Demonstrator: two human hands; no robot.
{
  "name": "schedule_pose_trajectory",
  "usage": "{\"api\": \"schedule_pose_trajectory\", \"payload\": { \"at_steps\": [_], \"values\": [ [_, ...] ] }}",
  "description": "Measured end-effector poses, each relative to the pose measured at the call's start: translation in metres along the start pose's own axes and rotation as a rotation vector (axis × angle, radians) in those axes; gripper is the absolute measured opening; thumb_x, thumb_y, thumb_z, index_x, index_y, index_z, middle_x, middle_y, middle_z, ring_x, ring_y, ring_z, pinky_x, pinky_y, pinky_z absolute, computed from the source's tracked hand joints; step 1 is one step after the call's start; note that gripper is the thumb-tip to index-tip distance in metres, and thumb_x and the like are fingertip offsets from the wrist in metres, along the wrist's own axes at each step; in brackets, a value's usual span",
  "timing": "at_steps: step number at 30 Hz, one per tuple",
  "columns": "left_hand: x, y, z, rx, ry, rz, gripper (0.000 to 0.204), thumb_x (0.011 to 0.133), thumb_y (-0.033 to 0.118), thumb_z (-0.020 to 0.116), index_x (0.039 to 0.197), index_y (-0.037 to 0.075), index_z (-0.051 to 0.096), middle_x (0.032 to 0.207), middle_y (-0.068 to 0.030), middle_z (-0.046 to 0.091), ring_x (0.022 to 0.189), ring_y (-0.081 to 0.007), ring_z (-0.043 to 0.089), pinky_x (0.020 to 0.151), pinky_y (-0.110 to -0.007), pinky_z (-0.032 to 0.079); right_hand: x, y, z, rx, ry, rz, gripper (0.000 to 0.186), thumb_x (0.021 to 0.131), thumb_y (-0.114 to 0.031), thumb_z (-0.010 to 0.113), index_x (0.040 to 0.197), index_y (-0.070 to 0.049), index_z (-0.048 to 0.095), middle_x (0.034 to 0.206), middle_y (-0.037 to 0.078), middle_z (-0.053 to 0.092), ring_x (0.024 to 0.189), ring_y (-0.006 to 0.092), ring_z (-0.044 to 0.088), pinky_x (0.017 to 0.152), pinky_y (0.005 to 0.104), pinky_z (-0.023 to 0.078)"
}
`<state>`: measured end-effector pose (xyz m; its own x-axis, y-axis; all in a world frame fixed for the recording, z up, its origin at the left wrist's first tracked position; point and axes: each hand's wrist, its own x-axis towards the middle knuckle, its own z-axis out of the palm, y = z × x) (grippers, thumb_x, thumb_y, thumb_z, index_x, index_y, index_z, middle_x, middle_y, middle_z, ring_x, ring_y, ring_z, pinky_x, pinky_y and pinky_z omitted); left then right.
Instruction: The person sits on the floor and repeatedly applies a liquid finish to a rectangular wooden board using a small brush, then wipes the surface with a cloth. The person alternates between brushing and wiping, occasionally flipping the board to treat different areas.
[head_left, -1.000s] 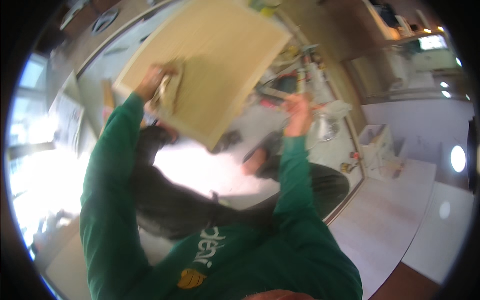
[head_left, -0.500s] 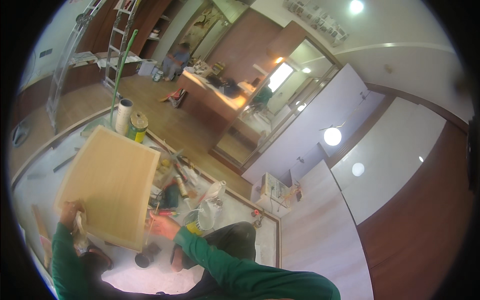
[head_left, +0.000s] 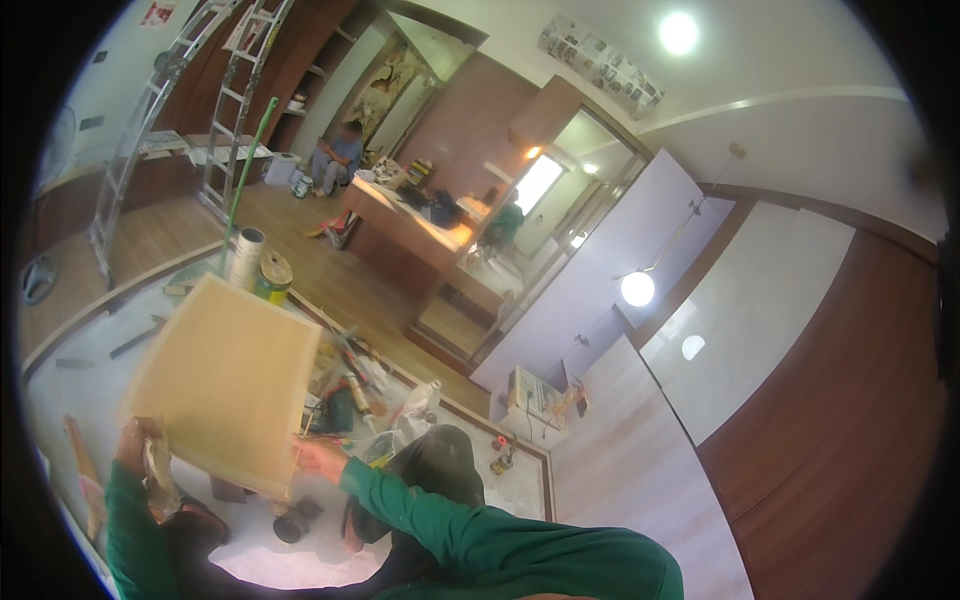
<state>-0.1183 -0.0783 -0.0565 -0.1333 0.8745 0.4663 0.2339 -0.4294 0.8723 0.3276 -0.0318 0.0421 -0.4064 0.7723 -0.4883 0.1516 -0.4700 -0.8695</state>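
A light wooden panel (head_left: 222, 370) is tilted in front of me above a pale work sheet (head_left: 80, 330). My left hand (head_left: 136, 442) is closed on a crumpled beige cloth (head_left: 160, 465) at the panel’s lower left corner. My right hand (head_left: 322, 456) is at the lower right edge, fingers closed around something slim that I cannot make out clearly. A small dark cup-like object (head_left: 290, 525) sits below the panel, beside my bent legs.
Cans (head_left: 273, 280), a roll (head_left: 248, 258), mixed tools (head_left: 355, 380) and a drill (head_left: 502, 458) surround the panel. Two ladders (head_left: 228, 120) stand behind. A person (head_left: 335, 160) crouches near a wooden counter (head_left: 400, 230). Large boards (head_left: 630, 460) lie at right.
My view has swung up from my lap to the room. The panel now sits lower left, still with both hands at it; in the last half second it has shifted only slightly.
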Motion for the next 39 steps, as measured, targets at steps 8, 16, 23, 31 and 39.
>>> {"api": "schedule_pose_trajectory", "payload": {
  "at_steps": [8,16,23,31,39],
  "values": [
    [0.02,0.006,-0.005,0.126,0.074,0.12,0.029,0.096,0.029,0.038,0.084,0.007,0.051,0.078,-0.0041,0.049,0.073,-0.015,0.047,0.068,-0.029,0.041,0.003,0.025,0.018,0.013,0.03,0.004,0.046,0.087,-0.058,0.059,0.094,-0.013,0.063,0.11,0.004,0.063,0.103,0.0174,0.058,0.09,0.0343,0.041],
    [0.067,-0.08,-0.013,-0.272,0.227,-0.363,0.035,0.091,0.034,0.044,0.069,0.008,0.053,0.066,-0.0014,0.045,0.064,-0.0113,0.043,0.061,-0.028,0.037,0.004,0.02,0.04,0.1,-0.084,0.067,0.038,0.094,-0.046,0.056,0.093,-0.008,0.061,0.096,0.003,0.062,0.095,0.0167,0.062,0.085,0.0319,0.049],
    [0.022,-0.026,-0.006,-0.402,0.119,-0.403,0.032,0.092,0.038,0.048,0.081,0.008,0.052,0.081,-0.0019,0.048,0.084,-0.0129,0.046,0.083,-0.029,0.039,-0.018,0.006,-0.017,0.164,-0.016,0.146,0.042,0.095,-0.05,0.051,0.081,-0.011,0.057,0.105,0.008,0.067,0.092,0.0188,0.065,0.079,0.0341,0.05],
    [0.067,0.048,0.09,-0.491,-0.206,-0.508,0.03,0.092,0.036,0.048,0.085,0.008,0.054,0.086,-0.0029,0.051,0.084,-0.0123,0.046,0.082,-0.028,0.039,-0.035,-0.04,-0.074,0.168,0.097,0.129,0.042,0.097,-0.048,0.05,0.078,-0.011,0.057,0.102,0.009,0.067,0.088,0.0193,0.066,0.078,0.0332,0.05],
    [0.109,0.062,0.133,-0.512,-0.365,-0.553,0.028,0.092,0.035,0.048,0.089,0.008,0.056,0.091,-0.004,0.054,0.083,-0.0117,0.047,0.08,-0.027,0.039,-0.023,-0.041,-0.099,0.223,0.191,0.132,0.042,0.097,-0.047,0.051,0.079,-0.01,0.058,0.101,0.009,0.067,0.088,0.02,0.066,0.079,0.0346,0.051]
  ]
}}
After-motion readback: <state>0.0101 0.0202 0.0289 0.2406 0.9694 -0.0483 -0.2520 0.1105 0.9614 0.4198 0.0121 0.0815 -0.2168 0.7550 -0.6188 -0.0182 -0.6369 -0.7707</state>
